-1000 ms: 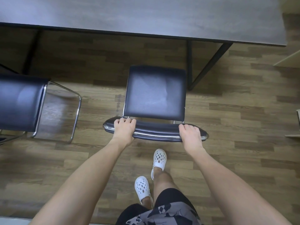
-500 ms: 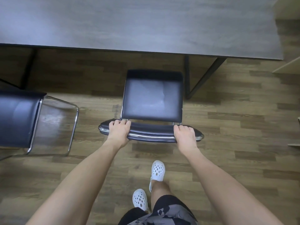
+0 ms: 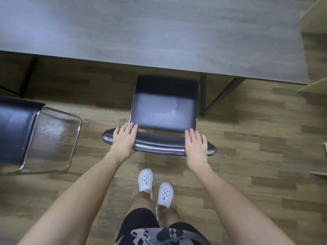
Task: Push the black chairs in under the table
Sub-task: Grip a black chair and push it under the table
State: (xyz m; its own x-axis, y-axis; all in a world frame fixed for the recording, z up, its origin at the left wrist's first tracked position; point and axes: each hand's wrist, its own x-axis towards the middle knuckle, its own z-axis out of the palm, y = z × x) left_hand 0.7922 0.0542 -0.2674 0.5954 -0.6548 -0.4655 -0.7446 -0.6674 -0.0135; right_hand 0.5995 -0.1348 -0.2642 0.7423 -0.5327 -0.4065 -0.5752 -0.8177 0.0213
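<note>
**Here, palms down on the black chair [image 3: 164, 103]**

Ahead of our fingertips, the grey wood-grain table [image 3: 159, 32] spans nearly the whole width of the head view, and its near edge crosses well beyond them. Below it we see the brown plank floor [image 3: 247, 147] and the black table legs [image 3: 203, 96], which stand just right of the chair and beyond our right fingers.

The black chair stands straight in front of us. Its seat [image 3: 163, 114] runs away from our fingertips, and the far end lies in shadow right at the table's near edge. Most of the seat is out from under the table. The padded, chrome-trimmed backrest [image 3: 159, 147] lies directly beneath both palms.

A second black chair [image 3: 16, 129] sits well to the left of our left fingers. It is partly cut off by the frame, its chrome base loop [image 3: 74, 138] rests on the floor, and it too is out from the table.

Our left hand [image 3: 124, 139] rests on the backrest's left part with fingers [image 3: 131, 128] straight and close together, the tips reaching the seat's rear corner. Our right hand [image 3: 195, 146] lies flat on the right part with fingers [image 3: 192, 137] straight and slightly spread. Neither hand curls round anything.

Behind our wrists stand two white perforated clogs [image 3: 146, 180].
</note>
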